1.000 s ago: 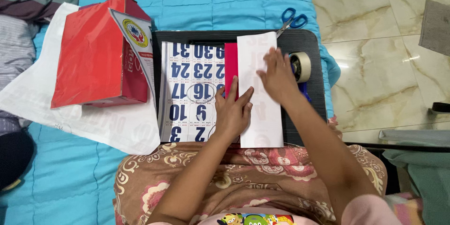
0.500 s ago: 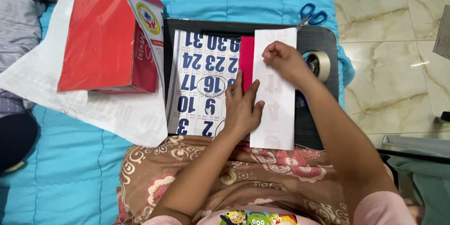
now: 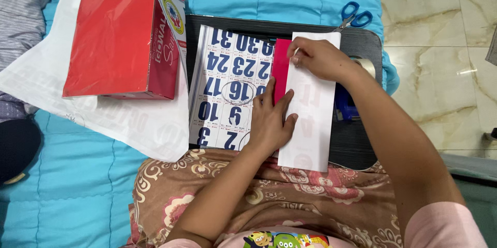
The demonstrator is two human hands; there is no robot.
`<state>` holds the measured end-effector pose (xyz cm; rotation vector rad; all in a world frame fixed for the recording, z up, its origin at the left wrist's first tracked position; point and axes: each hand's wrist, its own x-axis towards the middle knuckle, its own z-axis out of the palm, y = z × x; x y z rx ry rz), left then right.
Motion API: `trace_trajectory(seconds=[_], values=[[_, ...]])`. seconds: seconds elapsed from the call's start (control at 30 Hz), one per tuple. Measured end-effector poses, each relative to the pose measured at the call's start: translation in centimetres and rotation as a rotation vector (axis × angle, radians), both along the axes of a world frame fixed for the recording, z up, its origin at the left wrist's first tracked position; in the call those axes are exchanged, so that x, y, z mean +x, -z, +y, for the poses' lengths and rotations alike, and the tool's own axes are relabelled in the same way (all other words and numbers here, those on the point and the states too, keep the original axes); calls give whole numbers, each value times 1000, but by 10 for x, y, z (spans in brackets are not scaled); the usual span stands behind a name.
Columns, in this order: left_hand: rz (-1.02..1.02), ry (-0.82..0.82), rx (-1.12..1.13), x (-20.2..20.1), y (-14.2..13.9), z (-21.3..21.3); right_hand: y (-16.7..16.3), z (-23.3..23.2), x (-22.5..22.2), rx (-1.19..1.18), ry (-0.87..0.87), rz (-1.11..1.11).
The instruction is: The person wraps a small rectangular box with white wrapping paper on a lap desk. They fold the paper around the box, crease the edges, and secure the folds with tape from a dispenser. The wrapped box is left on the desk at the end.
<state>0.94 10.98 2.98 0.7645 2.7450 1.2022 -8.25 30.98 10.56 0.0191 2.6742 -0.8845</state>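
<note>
Red box (image 3: 116, 36). White calendar sheet (image 3: 230, 87) with blue numerals. Bedcover (image 3: 77, 186) turquoise; scissors (image 3: 353, 15) blue-handled; blanket (image 3: 290, 196) brown, floral.

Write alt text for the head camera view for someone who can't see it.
Two bare hands fold a white calendar sheet over a red flat item on a black lap tray: left hand pressing flat, right hand pinching the top edge. A red box, blue-handled scissors and tape roll lie nearby.
</note>
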Motion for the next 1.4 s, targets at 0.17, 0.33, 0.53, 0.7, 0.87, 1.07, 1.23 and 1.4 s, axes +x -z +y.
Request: trace_trajectory(seconds=[0.17, 0.33, 0.53, 0.7, 0.87, 1.07, 1.23, 1.4], values=[[-7, -3, 29, 1, -3, 0, -11, -1, -14, 41, -269, -42], [24, 4, 44, 2, -5, 0, -22, -5, -24, 185, -270, -164], [34, 2, 49, 3, -4, 0, -31, -17, -29, 343, -424, -192], [38, 2, 38, 3, 0, 0, -19, -26, -30, 480, -570, -50], [46, -11, 40, 4, 1, 2, -16, -26, -37, 649, -656, 130], [36, -4, 38, 3, 2, 1, -31, -30, -37, 641, -580, -26], [24, -6, 36, 3, 1, 1, -38, -37, -37, 694, -620, 4], [24, 5, 22, 3, -1, 1, -34, -48, -40, 824, -756, 21]])
